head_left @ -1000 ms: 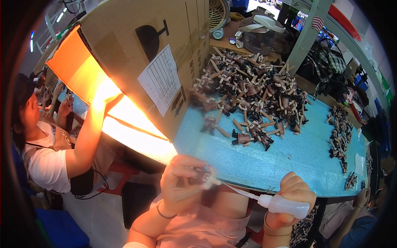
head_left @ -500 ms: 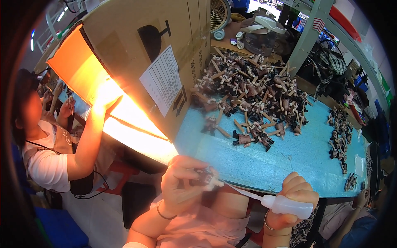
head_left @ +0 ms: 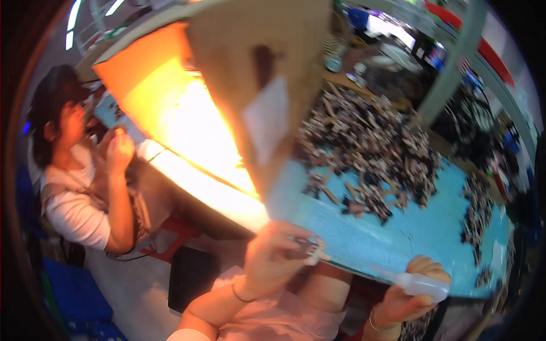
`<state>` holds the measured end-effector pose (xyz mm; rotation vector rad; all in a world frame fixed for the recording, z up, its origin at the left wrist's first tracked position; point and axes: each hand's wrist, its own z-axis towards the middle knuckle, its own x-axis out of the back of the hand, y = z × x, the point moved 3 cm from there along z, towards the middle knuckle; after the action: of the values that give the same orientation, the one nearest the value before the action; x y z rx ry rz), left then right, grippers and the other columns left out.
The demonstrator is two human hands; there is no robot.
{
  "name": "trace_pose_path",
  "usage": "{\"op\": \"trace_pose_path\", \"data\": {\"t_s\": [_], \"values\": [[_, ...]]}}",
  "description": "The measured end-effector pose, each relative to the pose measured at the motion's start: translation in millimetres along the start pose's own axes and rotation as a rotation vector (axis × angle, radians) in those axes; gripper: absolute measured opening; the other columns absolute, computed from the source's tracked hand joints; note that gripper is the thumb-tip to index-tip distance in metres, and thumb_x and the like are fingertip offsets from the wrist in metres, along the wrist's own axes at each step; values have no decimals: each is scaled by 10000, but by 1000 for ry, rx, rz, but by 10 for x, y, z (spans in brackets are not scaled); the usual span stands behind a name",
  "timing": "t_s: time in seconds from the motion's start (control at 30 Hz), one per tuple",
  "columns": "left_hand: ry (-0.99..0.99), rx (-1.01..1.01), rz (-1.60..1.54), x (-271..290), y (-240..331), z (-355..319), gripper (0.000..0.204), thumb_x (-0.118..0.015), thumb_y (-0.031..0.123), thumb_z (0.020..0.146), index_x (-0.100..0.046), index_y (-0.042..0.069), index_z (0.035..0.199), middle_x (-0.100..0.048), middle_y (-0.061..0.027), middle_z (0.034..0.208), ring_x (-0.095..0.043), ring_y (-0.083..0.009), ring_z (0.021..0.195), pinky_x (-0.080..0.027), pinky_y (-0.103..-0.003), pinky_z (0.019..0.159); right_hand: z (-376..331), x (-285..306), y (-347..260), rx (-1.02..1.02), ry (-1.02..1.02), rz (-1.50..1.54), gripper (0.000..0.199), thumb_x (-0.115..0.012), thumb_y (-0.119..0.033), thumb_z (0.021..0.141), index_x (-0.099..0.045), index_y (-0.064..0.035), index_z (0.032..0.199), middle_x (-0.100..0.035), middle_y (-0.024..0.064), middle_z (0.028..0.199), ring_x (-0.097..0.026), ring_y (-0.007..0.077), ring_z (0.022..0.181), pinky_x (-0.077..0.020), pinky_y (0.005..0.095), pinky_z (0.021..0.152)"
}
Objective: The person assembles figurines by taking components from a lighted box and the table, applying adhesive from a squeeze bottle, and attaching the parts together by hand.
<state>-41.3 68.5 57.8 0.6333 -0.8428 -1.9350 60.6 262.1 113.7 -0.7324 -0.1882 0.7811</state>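
Pinched in the fingers of my left hand is a small doll figure, dark and brownish with pale parts, near the table's front edge. My right hand wraps around a white translucent squeeze bottle. The bottle's thin nozzle points left toward the figure, with a gap between them; motion blur smears its tip. On the blue table, beyond my hands, lies a large heap of similar figures. A narrower line of figures runs along the right side.
A tall cardboard box stands to the left of the heap, glowing brightly on its left side. Past it sits another person with hands raised. A grey metal post and bags rise behind the table. A black bin is at lower left.
The view has swung, shifting the scene rightward and blurring it. The nozzle has drawn away from the figure. The other person has pulled a hand back from the bright glow.
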Motion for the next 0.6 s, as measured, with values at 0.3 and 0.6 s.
{"op": "trace_pose_path", "data": {"t_s": [0.3,0.6], "values": [[230,395,-574,107,-56,-222,191,-556,-64,842,-451,53,951,-503,-62,1063,-523,-156,1044,-415,-306,926,-115,1169,1132,-291,-55,-452,368,-502,-236,908,-527,115,1015,-623,231,893,-609,285,771,-507,366,717],[259,423,-504,199,-14,-330,221,-649,158,837,-463,91,935,-505,44,897,-470,-26,807,-391,-195,708,200,1183,1239,-237,-321,-1179,428,-598,-321,829,-565,97,913,-584,246,818,-557,344,733,-470,405,673]]}}
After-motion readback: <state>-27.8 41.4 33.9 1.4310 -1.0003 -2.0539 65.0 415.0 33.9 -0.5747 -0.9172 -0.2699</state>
